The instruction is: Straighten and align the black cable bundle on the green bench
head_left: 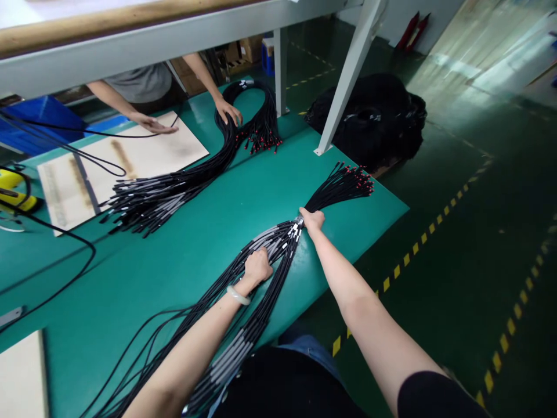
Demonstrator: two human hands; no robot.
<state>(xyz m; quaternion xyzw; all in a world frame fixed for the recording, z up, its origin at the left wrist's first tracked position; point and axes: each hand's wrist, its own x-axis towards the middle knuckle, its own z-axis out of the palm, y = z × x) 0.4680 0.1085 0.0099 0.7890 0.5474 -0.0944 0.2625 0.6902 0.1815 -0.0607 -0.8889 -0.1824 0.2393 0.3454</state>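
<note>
A long bundle of black cables (270, 290) with grey sleeves and white tags runs across the green table and over its near edge. My right hand (312, 220) is wrapped round the bundle just beside a clear tie, where the red-tipped ends (343, 186) fan out beyond it. Lower down, my left hand (257, 266), with a pale bangle (238, 295) at the wrist, is closed on part of the same bundle. Its fingertips are hidden beneath the hand. Several loose cables trail off toward the lower left.
Across the table (191, 267), a co-worker's hand (228, 111) rests on a second cable bundle (209, 165), the other over a pale board (169, 148). A white post (348, 75) meets the table's far right edge. Beyond lies a black cable heap (374, 122).
</note>
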